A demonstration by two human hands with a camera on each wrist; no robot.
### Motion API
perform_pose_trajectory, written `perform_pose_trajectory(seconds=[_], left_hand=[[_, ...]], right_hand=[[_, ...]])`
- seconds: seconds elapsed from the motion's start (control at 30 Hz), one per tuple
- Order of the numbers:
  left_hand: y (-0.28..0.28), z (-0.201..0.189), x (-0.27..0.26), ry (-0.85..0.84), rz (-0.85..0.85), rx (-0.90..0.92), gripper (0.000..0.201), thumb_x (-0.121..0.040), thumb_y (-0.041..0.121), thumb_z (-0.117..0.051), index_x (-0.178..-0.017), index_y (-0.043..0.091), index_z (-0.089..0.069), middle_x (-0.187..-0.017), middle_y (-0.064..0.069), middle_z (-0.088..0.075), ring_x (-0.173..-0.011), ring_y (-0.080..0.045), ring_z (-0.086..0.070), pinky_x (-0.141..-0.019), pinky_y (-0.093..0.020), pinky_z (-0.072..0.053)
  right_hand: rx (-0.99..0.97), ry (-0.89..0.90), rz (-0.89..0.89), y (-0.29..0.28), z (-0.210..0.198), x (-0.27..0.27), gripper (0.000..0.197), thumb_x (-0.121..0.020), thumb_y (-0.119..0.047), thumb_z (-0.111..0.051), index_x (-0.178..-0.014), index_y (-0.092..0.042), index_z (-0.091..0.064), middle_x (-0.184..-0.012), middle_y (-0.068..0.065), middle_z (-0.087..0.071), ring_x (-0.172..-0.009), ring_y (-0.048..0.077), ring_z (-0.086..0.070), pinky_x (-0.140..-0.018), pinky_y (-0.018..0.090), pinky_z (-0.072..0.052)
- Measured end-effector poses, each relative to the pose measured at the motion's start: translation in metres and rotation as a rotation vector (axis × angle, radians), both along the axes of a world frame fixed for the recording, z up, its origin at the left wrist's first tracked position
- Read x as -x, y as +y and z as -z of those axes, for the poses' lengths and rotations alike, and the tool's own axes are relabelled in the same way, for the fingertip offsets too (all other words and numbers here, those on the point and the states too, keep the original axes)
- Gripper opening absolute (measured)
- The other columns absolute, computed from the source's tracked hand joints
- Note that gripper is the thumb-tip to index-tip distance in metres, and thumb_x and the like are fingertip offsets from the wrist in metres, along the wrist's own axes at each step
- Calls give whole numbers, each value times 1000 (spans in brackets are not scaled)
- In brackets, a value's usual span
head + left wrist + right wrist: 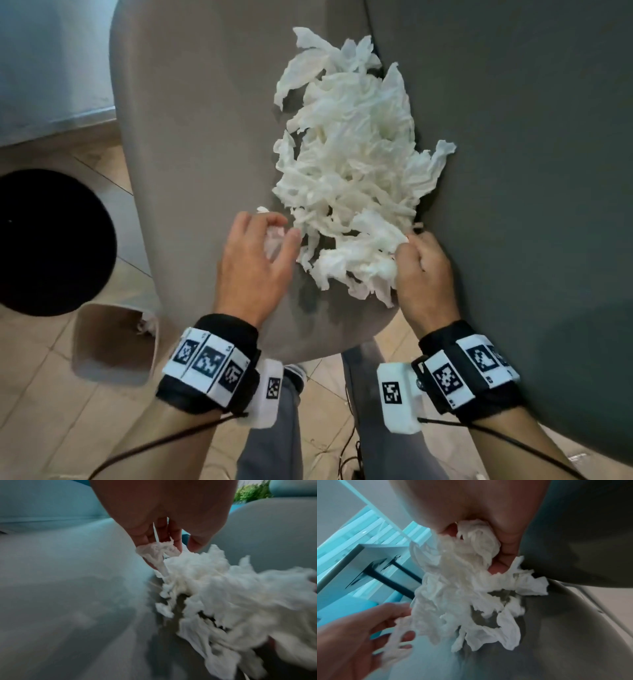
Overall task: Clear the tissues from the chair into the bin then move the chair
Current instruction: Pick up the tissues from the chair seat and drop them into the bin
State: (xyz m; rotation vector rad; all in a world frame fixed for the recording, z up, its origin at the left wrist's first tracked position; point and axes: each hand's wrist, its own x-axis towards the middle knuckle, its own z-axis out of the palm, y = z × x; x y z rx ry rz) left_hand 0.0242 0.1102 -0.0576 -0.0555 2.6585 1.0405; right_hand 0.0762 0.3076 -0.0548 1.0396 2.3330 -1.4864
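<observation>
Gripping the near right edge of a heap of crumpled white paper tissues (346, 178), fingers curled round a wad: the right hand (423, 274), close against the dark grey upholstered backrest (531, 171) on the right. Pinching a smaller scrap at the heap's near left corner, fingers curled round it: the left hand (255, 270). Strapped on both wrists, black bands carrying white marker blocks (205, 366). Sprawling from near to far along the taupe fabric chair seat (205, 137), touching the backrest: the tissues. Standing on the wood-look tiled floor (41, 394) at near left, just beside the seat's edge, a small beige rectangular bin (113, 342) with something white inside. Farther left, a round black object (51, 240); what it is cannot be told.
</observation>
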Motion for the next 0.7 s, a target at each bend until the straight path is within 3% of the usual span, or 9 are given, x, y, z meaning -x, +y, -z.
perform_pose_trajectory(seconds=[0.07,0.13,0.2,0.3,0.4,0.5,0.57,0.63,0.7], left_hand=[[22,3,-12,-100,104,8,41,-89,52,-62,-121,27,-56,-122,8,-47,-102,-4,-49,-79,-9,-35],[40,15,-21,-144,217,64,60,-82,60,-65,-131,31,-48,-136,7,-41,-121,-10,-43,-92,-23,-39],[52,30,-23,-175,261,148,69,-77,59,-67,-136,30,-43,-140,6,-39,-128,-16,-38,-99,-34,-42],[56,46,-21,-150,289,275,51,-82,40,-66,-128,24,-52,-129,3,-50,-117,-21,-45,-89,-36,-48],[50,47,-13,-135,288,265,22,-89,29,-60,-110,22,-60,-109,5,-58,-101,-21,-54,-73,-31,-41],[40,36,-5,-130,212,178,18,-87,25,-62,-104,19,-60,-96,8,-54,-85,-16,-51,-71,-26,-40],[30,27,-3,-79,141,126,15,-85,20,-63,-99,16,-60,-92,7,-54,-79,-13,-49,-64,-14,-34],[18,20,-2,-26,67,105,15,-84,16,-62,-99,15,-62,-91,3,-56,-76,-14,-49,-60,-15,-32],[8,16,0,13,-27,99,18,-86,13,-60,-102,16,-67,-93,1,-56,-79,-12,-49,-67,-18,-35]], right_hand=[[17,-57,22,4,1,-2,27,-83,-39,-47,-84,-15,-61,-101,8,-61,-93,23,-61,-89,48,-50],[22,-96,9,6,5,-1,32,-80,-45,-53,-96,-20,-66,-103,3,-61,-97,19,-62,-92,46,-50],[7,-101,-5,8,11,2,30,-76,-42,-55,-97,-22,-63,-103,4,-63,-95,21,-64,-90,46,-52],[-36,-60,-24,11,19,5,22,-76,-27,-53,-94,-15,-56,-96,6,-64,-89,26,-62,-82,41,-53],[-77,-24,7,14,23,10,9,-85,-7,-50,-94,-10,-52,-89,2,-63,-85,26,-60,-74,33,-49],[-72,-7,88,15,24,14,6,-92,-11,-49,-96,-14,-52,-84,-12,-59,-85,20,-58,-73,26,-42],[-41,4,140,14,24,16,11,-90,-12,-50,-99,-16,-54,-90,-8,-63,-88,20,-60,-76,28,-46],[-6,-5,133,11,23,16,19,-88,-18,-54,-107,-18,-54,-102,-4,-65,-94,17,-61,-80,28,-47],[6,-23,95,8,26,15,35,-85,-31,-61,-118,-22,-53,-116,-4,-62,-106,14,-59,-91,29,-47]])
